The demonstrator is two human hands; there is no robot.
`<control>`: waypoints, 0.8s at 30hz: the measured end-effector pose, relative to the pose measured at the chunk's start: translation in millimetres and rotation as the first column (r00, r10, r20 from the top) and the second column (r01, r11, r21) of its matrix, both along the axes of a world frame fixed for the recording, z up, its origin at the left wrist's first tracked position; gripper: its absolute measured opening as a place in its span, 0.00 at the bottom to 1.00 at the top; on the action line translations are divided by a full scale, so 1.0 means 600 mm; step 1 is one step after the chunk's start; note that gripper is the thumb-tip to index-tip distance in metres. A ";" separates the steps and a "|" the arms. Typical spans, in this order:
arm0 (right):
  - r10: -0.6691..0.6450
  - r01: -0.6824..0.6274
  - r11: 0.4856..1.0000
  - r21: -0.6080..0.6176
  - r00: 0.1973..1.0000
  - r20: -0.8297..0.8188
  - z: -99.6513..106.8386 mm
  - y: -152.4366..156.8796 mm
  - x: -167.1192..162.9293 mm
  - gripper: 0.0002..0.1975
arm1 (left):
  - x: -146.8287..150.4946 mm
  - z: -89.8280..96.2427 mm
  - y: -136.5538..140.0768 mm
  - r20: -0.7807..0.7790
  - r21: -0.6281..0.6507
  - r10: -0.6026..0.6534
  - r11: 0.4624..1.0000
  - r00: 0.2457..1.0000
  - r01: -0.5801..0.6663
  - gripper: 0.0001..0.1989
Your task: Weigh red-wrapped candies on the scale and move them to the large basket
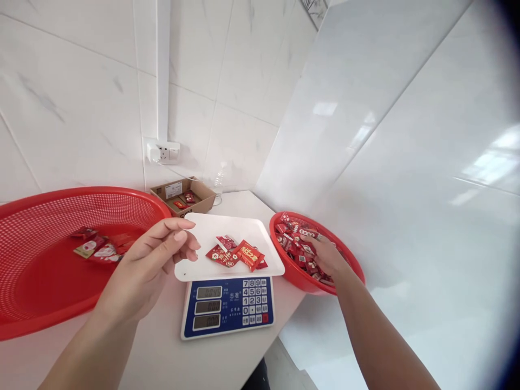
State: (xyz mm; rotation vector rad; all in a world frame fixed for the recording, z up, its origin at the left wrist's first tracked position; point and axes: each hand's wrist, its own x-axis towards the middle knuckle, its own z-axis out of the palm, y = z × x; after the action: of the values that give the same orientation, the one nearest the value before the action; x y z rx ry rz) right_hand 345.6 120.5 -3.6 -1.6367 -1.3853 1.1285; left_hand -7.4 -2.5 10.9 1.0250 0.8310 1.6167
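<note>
My left hand (156, 254) is raised beside the left edge of the scale's white tray (195, 227). Its fingers are loosely bent and apart, with nothing in them. Several small red candy packets (251, 254) lie on the tray. My right hand (325, 253) reaches into a small red basket (280, 265) full of wrapped candies. Its thumb and fingers close around a red candy packet (309, 233) in the pile, and some fingertips are hidden. Below the tray, the blue scale panel (233, 309) has a keypad and three displays; the top one appears to read 0.045.
A large red mesh basket (40, 216) with several packets at its bottom stands at left. Behind the scale are a cardboard box (203, 203) with packets and a clear plastic bottle (220, 176). A wall socket (163, 153) and tiled walls border the white table (158, 352).
</note>
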 end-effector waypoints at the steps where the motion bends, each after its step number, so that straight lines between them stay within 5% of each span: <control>1: -0.006 0.006 0.999 0.032 1.000 -0.001 0.007 -0.004 -0.020 0.22 | 0.000 0.001 -0.001 0.000 -0.001 0.000 1.000 1.000 0.000 0.13; 5: 0.118 -0.135 0.977 0.165 0.987 0.110 0.010 -0.013 -0.098 0.17 | 0.001 0.003 -0.006 0.004 0.018 -0.007 1.000 1.000 0.007 0.12; 13: 0.234 -0.434 0.833 0.343 0.838 0.493 -0.036 -0.009 -0.193 0.12 | -0.001 0.002 -0.007 -0.009 0.029 -0.015 0.999 1.000 0.016 0.12; 24: 0.105 -0.338 0.825 0.453 0.879 0.465 -0.036 0.003 -0.200 0.10 | -0.004 0.003 -0.007 0.000 0.033 -0.012 0.999 1.000 0.012 0.13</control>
State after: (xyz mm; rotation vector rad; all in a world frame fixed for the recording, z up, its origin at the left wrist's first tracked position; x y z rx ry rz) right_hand 225.8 122.4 -25.3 -1.3676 -2.0050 0.4348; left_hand -9.5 -7.0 12.9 1.0513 0.7991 1.6246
